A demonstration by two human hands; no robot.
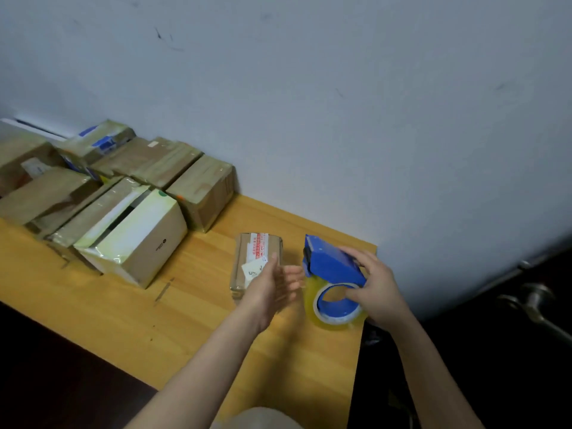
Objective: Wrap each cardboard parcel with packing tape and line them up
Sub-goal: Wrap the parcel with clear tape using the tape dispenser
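Note:
A small cardboard parcel [258, 258] with a red-printed label lies on the wooden table [185, 320], near its right end. My left hand [275, 287] hovers over the parcel's near right corner, palm turned right, fingers straight and blurred. To the right, my right hand [370, 283] grips a blue tape dispenser [332, 263] loaded with a roll of clear yellowish tape [335, 306] that rests on the table. Several taped parcels [130, 230] stand grouped at the back left.
A grey wall runs behind the table. The table's right edge [363, 332] drops off just beside the tape roll. A metal door handle [538, 300] sits at the far right. Dark floor lies below the near left edge.

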